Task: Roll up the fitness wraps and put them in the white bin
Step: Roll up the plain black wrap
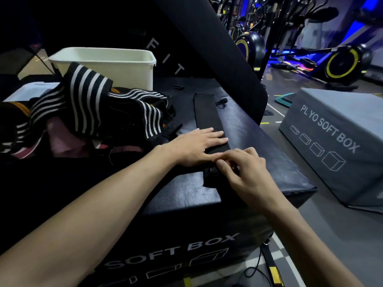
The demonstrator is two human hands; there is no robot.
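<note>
A long black fitness wrap lies stretched out flat on top of the black soft box. My left hand presses flat on it with straight fingers. Just nearer to me, my right hand curls its fingers round the wrap's near end, which is folded over into a small roll. A heap of black wraps with white stripes lies to the left. Behind the heap stands the white bin, its inside mostly out of sight.
A second grey soft box sits on the floor to the right. A tall black pad leans behind the work surface. Exercise bikes stand at the back right. A strap with a yellow patch hangs down the box front.
</note>
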